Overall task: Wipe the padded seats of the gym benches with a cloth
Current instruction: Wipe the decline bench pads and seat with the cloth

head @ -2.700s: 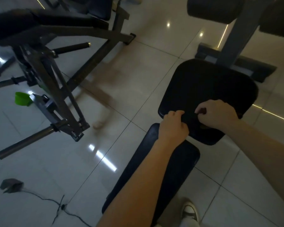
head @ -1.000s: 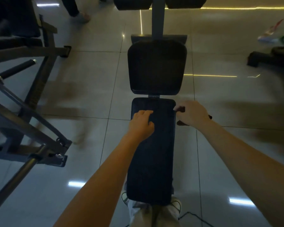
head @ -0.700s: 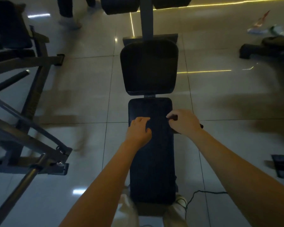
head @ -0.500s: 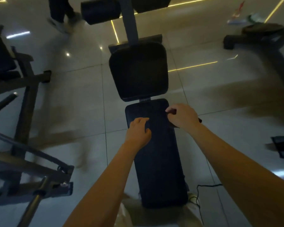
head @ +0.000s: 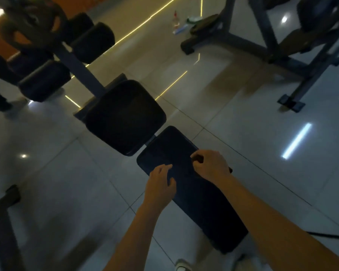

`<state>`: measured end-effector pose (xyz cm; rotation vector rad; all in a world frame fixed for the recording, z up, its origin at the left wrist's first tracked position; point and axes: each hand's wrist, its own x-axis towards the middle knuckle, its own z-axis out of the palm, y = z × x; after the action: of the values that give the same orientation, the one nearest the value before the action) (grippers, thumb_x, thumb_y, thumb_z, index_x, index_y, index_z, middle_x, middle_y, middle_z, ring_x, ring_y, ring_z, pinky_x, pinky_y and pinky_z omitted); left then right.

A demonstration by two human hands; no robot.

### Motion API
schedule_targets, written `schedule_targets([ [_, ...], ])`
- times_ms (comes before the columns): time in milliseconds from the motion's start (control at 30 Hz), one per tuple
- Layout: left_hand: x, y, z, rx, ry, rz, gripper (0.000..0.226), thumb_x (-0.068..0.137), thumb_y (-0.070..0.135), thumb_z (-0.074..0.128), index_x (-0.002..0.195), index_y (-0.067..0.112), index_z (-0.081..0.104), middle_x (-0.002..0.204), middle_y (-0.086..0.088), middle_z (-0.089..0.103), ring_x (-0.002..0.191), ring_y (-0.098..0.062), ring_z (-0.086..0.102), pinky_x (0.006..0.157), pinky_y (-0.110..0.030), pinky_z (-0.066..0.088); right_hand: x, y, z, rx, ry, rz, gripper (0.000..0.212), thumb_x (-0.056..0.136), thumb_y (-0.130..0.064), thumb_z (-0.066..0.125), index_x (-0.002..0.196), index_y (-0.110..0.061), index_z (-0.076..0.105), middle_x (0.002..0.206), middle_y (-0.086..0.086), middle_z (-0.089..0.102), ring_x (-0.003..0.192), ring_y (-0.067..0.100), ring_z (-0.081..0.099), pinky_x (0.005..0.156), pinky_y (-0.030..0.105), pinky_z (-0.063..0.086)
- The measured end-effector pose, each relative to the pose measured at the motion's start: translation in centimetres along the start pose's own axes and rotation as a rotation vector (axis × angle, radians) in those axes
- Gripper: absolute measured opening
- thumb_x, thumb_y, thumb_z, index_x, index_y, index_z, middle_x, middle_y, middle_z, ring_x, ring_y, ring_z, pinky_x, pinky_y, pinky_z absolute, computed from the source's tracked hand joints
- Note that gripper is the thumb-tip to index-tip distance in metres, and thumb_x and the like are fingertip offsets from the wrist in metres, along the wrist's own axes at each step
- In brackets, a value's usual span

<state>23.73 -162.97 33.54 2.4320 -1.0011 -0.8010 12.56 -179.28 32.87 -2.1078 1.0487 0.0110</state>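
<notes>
A glossy tiled floor (head: pixel 243 118) is crossed aslant by a long bench pad (head: pixel 200 202), with a square seat pad (head: pixel 125 116) just beyond its far end. Both arms are stretched forward over the long pad. The left hand (head: pixel 160 182) is laid there with fingers bent, its grip impossible to tell. The right hand (head: pixel 209 165) is clenched on a dark cloth (head: pixel 230 169), judged limp and light, best bunched in the fist.

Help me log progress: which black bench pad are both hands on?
The long narrow black pad, under the left hand and right hand; the squarish black pad beyond is untouched.
</notes>
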Motion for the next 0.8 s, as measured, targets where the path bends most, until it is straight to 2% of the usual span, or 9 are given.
schedule_targets([
  [300,0.4,0.6,3.7,0.045,-0.077,0.005,0.048,0.097,0.015,0.053,0.144,0.016,0.044,0.151,-0.007,0.036,0.140,-0.027,0.030,0.111,-0.039,0.033,-5.8,8.4,0.2,0.105,0.036,0.210,0.022,0.091,-0.021,0.059,0.109,-0.028,0.071,0.099,-0.004,0.071,0.074,0.009,0.059,0.063,0.020,0.045],
  [367,0.8,0.8,4.4,0.066,-0.086,0.024,0.047,0.097,0.015,0.054,0.143,0.014,0.045,0.151,-0.008,0.037,0.141,-0.027,0.030,0.112,-0.039,0.030,-7.0,9.9,0.7,0.150,0.076,0.260,0.021,0.090,-0.022,0.059,0.106,-0.031,0.070,0.090,-0.007,0.071,0.066,0.004,0.058,0.057,0.018,0.046],
  [467,2.1,1.1,5.5,0.092,-0.105,0.042,0.047,0.097,0.016,0.054,0.144,0.014,0.045,0.152,-0.009,0.036,0.142,-0.028,0.029,0.114,-0.040,0.027,-7.2,11.2,0.8,0.188,0.124,0.315,0.022,0.090,-0.024,0.059,0.106,-0.032,0.071,0.081,-0.010,0.067,0.062,0.002,0.058,0.057,0.022,0.050],
  [600,2.8,0.5,6.0,0.183,-0.213,0.090,0.048,0.098,0.019,0.053,0.145,0.017,0.044,0.153,-0.008,0.034,0.143,-0.027,0.028,0.114,-0.042,0.030,-7.6,10.9,2.7,0.238,0.128,0.396,0.023,0.090,-0.026,0.057,0.108,-0.033,0.070,0.093,-0.007,0.071,0.069,0.007,0.060,0.058,0.022,0.047],
  [800,6.5,-0.1,4.6,0.346,-0.332,0.291,0.050,0.098,0.025,0.051,0.147,0.020,0.042,0.155,-0.006,0.034,0.144,-0.023,0.026,0.115,-0.044,0.032,-5.1,7.5,4.4,0.312,0.241,0.486,0.028,0.091,-0.025,0.055,0.114,-0.029,0.071,0.107,-0.004,0.072,0.084,0.015,0.064,0.067,0.026,0.051],
])
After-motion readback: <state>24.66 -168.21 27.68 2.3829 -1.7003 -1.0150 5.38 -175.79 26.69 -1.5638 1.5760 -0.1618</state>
